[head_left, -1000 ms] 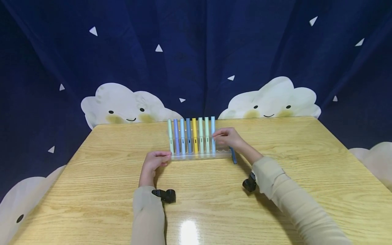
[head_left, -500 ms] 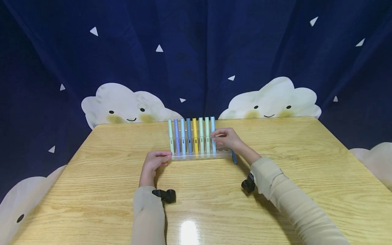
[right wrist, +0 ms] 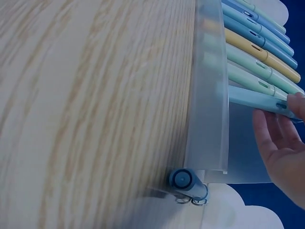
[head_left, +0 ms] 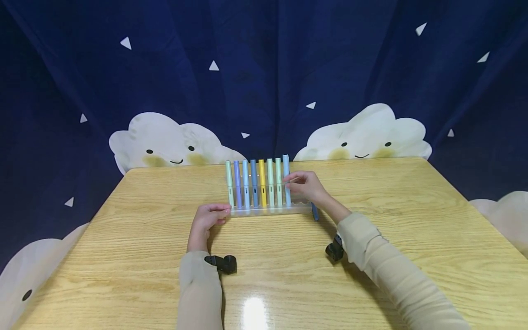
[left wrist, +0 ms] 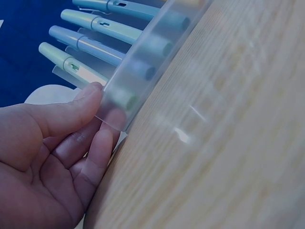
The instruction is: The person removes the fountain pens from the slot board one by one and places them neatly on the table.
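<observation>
A translucent pen rack stands on the table, bearing a row of capped pens in pale green, purple, blues and yellow. My left hand pinches the rack's front left corner between thumb and fingers, beside a pale green pen. At the right end of the row, my right hand pinches a light blue pen between thumb and fingertips. This pen stands slightly higher than its neighbour, a pale green pen. The hand partly covers its cap in the right wrist view.
A darker blue pen lies just beyond the rack's right end, beside metal rings. The wooden table reaches back to a dark blue curtain with cloud figures.
The light blue pen has risen slightly in my right hand and shifted a little left. My left hand keeps its place at the rack's corner.
</observation>
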The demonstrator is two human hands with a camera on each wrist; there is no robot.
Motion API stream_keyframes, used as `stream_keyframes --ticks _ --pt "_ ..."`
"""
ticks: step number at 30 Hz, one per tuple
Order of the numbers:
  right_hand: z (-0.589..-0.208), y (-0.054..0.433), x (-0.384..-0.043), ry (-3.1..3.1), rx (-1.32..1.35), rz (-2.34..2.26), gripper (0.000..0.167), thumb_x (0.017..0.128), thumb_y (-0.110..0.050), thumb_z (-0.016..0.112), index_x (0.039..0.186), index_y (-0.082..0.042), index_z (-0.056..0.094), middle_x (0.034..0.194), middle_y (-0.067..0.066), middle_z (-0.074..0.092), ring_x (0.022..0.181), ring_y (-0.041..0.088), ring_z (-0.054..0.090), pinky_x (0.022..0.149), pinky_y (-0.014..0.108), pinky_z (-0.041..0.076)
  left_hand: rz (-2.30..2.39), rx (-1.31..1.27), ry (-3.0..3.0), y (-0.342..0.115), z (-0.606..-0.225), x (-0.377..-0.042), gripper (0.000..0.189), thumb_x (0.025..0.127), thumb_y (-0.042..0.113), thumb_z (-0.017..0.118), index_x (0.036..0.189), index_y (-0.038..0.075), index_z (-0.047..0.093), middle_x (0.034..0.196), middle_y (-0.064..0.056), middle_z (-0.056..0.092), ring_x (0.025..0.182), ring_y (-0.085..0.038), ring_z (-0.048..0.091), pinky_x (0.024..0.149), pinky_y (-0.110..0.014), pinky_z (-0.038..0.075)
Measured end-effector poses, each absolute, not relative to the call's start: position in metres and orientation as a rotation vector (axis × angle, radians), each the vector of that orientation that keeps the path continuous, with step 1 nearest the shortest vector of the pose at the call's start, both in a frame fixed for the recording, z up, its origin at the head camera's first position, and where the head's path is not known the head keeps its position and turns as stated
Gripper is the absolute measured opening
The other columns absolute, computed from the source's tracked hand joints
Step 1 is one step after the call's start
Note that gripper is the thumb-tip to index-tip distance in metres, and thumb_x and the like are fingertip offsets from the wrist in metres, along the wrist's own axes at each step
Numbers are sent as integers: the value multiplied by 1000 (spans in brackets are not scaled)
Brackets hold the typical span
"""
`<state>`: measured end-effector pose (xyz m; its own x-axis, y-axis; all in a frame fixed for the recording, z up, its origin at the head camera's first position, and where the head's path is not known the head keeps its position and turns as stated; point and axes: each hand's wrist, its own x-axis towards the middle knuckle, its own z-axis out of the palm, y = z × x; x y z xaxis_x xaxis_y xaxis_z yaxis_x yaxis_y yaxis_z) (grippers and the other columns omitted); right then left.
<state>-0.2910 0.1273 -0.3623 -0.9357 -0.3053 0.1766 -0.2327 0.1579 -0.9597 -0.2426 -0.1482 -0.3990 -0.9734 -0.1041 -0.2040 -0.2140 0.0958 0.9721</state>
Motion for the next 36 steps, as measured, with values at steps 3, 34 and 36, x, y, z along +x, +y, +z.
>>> stream_keyframes --ticks 3,34,36 --pt "-362 126 -291 2351 -590 -1974 20 81 7 59 98 17 57 98 23 60 82 26 61 71 30 52 2026 -333 2266 -148 -399 -243 23 81 -2 62 102 -12 61 87 -5 65 67 -8 55 60 -21 49" --pt "-362 151 -292 2497 -740 -2068 23 79 11 59 100 17 56 96 33 56 73 15 59 60 30 52 2025 -339 2273 -149 -401 -243 24 81 -1 63 102 -11 61 92 -9 65 67 -8 55 61 -21 49" --pt "-362 154 -292 2520 -739 -2060 23 78 11 60 100 17 56 97 30 57 77 18 59 61 29 52 2022 -335 2269 -149 -400 -243 24 81 -1 63 102 -11 61 91 -8 65 67 -8 55 61 -22 50"
